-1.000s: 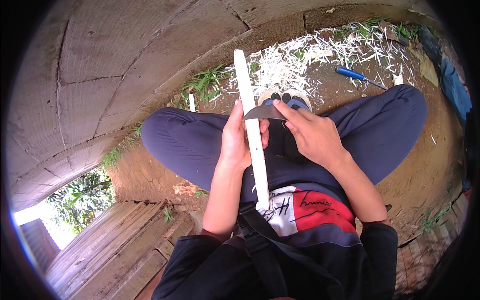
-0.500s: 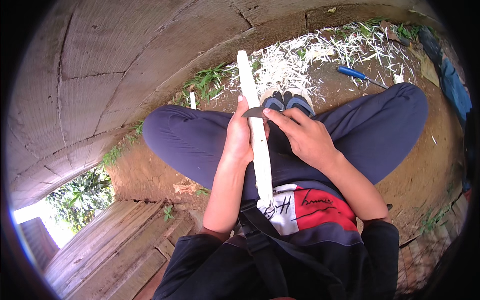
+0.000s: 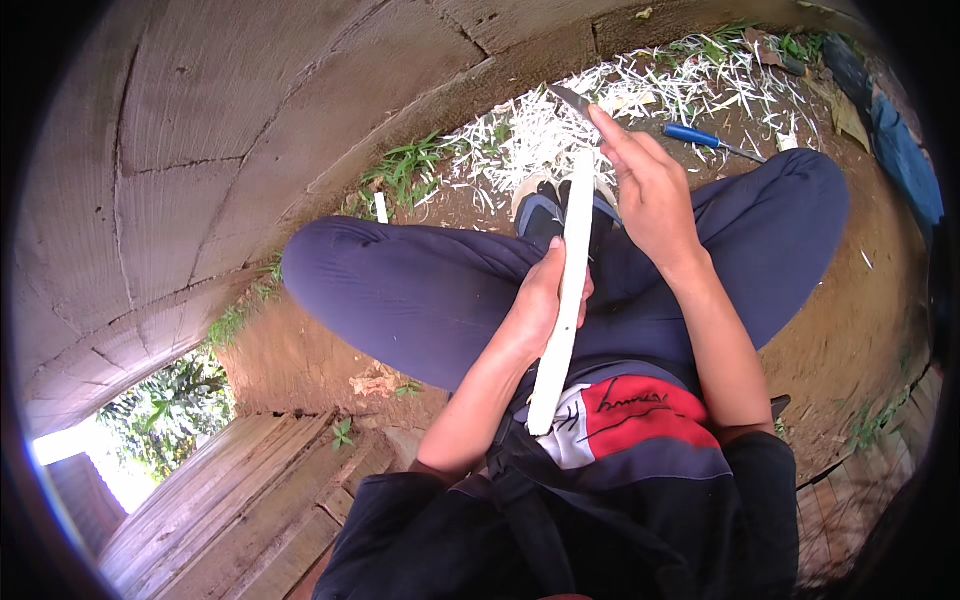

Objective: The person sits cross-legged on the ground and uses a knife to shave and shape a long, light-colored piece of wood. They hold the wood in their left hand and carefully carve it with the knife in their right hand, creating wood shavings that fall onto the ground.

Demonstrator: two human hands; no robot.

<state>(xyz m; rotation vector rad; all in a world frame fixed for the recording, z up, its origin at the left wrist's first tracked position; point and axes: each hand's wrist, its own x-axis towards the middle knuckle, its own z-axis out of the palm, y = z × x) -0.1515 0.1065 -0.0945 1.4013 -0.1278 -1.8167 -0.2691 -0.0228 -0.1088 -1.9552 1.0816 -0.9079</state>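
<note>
My left hand (image 3: 541, 296) is wrapped around the middle of a long, pale peeled stick (image 3: 566, 322). The stick's lower end rests against my shirt, and its upper end points away from me between my knees. My right hand (image 3: 652, 200) is closed on a knife, its handle hidden inside the fingers. The dark knife blade (image 3: 570, 98) extends up and left, beyond the stick's far end and apart from it. My right index finger lies along the back of the blade.
White shavings (image 3: 545, 135) cover the ground by my sandals (image 3: 540, 212). A blue-handled tool (image 3: 692, 135) with a thin metal shaft lies beyond my right knee. A block wall (image 3: 200, 150) rises at the left and far side. Wooden planks (image 3: 215, 500) are at lower left.
The knife has left the stick's surface and moved away, past its far end. My left hand and the stick have shifted right and nearer, and the stick now leans to the right.
</note>
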